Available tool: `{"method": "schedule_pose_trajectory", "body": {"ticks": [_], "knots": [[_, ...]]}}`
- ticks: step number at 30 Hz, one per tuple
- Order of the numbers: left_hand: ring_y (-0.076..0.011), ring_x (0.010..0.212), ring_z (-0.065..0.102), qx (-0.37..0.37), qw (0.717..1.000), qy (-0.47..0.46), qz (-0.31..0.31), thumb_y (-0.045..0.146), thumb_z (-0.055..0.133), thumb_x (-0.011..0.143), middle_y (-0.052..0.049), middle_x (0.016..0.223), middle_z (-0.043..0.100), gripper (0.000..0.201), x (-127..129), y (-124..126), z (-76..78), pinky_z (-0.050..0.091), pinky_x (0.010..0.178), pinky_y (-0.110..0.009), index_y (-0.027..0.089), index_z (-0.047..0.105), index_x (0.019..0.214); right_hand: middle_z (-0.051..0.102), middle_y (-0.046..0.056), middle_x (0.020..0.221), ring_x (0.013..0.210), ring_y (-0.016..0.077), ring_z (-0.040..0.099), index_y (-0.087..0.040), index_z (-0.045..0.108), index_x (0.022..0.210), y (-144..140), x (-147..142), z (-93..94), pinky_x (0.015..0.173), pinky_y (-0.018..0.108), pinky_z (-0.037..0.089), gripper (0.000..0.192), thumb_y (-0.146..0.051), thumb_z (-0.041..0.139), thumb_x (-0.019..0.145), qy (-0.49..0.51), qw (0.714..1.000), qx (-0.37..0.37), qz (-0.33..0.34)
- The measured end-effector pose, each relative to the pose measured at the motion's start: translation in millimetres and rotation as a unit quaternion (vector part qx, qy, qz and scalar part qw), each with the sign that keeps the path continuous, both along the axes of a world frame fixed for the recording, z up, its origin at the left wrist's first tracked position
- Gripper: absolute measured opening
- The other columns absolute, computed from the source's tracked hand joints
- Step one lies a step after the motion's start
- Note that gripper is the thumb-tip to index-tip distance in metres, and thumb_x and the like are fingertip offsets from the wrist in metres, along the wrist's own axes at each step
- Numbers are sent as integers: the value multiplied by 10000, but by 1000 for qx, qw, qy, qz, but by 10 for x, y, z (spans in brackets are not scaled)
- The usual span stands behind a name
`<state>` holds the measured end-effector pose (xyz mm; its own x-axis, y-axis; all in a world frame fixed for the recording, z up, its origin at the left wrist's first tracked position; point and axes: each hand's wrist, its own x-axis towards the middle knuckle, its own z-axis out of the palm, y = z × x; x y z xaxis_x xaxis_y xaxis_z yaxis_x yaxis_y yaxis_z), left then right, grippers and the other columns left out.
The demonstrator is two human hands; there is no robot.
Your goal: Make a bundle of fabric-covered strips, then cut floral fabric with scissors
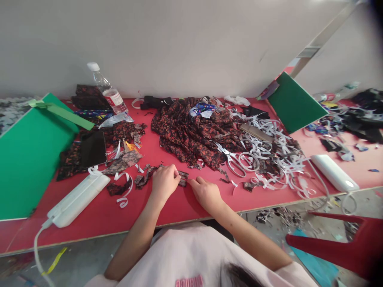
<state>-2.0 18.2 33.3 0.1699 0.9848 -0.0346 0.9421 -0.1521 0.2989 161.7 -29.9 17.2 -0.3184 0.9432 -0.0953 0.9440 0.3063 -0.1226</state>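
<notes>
- Pinching a small folded scrap of dark floral fabric between both hands at the near middle of the red table.
- Left hand curled over the scrap's left end, fingers closed down on it; right hand flat beside it, fingertips reaching its right edge — firm hold there or mere touch, cannot tell.
- Judging by the lie of things, somewhere mid-way: already-cut bits of the same print strewn just left of the hands, with white strips curled among them.
- Lying uncut behind the hands, a large heap of the floral cloth, suggesting plenty left.
- Resting unused on the table to the right of that heap, scissors, beside a tangle of white paper strips.
- Sitting further off to the left, a phone, a water bottle, a white charger-like block and a green board.
</notes>
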Motion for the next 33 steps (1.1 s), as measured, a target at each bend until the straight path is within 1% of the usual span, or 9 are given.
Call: {"method": "schedule_pose_trajectory", "body": {"ticks": [10,15,17,20,22,25,27,30,33], "knots": [[-254,836,531,79,996,34,35,170,485,774,-66,826,592,156,-185,-58,169,372,711,-351,226,611,847,598,50,854,680,129,579,-264,556,1112,-6,-7,-7,515,193,318,280,-274,343,930,14,1000,3,-13],[-248,881,513,76,995,6,-63,183,439,816,-63,881,580,267,-184,-217,200,378,790,-385,272,667,921,586,47,841,671,126,572,-266,571,1106,-29,-15,7,508,195,315,284,-300,350,930,18,1000,9,-17],[-264,953,504,70,994,10,-82,180,462,798,-80,1009,589,296,-206,-211,177,376,835,-411,261,645,1017,574,45,844,673,125,568,-276,571,1123,-43,-5,20,516,196,329,295,-309,349,931,29,999,8,-20],[-293,1191,385,42,987,4,-156,131,535,717,-66,1301,491,536,-269,-120,145,299,972,-449,277,507,1233,552,48,915,715,127,559,-303,571,1151,-65,53,42,546,199,363,308,-326,359,929,73,997,11,-19],[-283,1269,312,13,980,-4,-199,95,548,679,-46,1325,485,663,-291,-47,136,251,1020,-452,295,430,1300,536,53,961,772,136,552,-312,594,1136,-73,113,68,605,212,396,298,-336,399,912,115,993,20,-13],[-272,1235,366,17,975,-10,-220,43,535,657,-62,1231,562,691,-261,25,139,240,1031,-445,289,439,1295,546,71,1017,915,194,522,-298,639,1075,-60,167,130,789,298,411,274,-381,493,859,155,986,54,-14],[-273,1193,407,36,972,-8,-231,22,531,649,-70,1192,584,690,-218,42,142,236,1035,-450,280,455,1284,551,93,1115,1044,250,465,-262,597,1140,-31,136,167,896,378,362,379,-437,555,807,155,984,86,-29],[-272,1183,418,41,969,-5,-243,21,542,653,-77,1166,597,678,-186,40,135,219,1049,-459,261,457,1281,517,129,1238,1147,281,402,-164,406,1324,45,-9,165,951,411,314,695,-469,619,737,136,986,94,-23],[-270,1227,384,46,974,-29,-220,66,573,681,-84,1212,568,638,-241,25,124,215,1061,-467,254,454,1278,561,149,1172,1082,271,464,-90,327,1363,134,-157,103,910,386,343,730,-365,609,749,112,991,68,-2]]}}
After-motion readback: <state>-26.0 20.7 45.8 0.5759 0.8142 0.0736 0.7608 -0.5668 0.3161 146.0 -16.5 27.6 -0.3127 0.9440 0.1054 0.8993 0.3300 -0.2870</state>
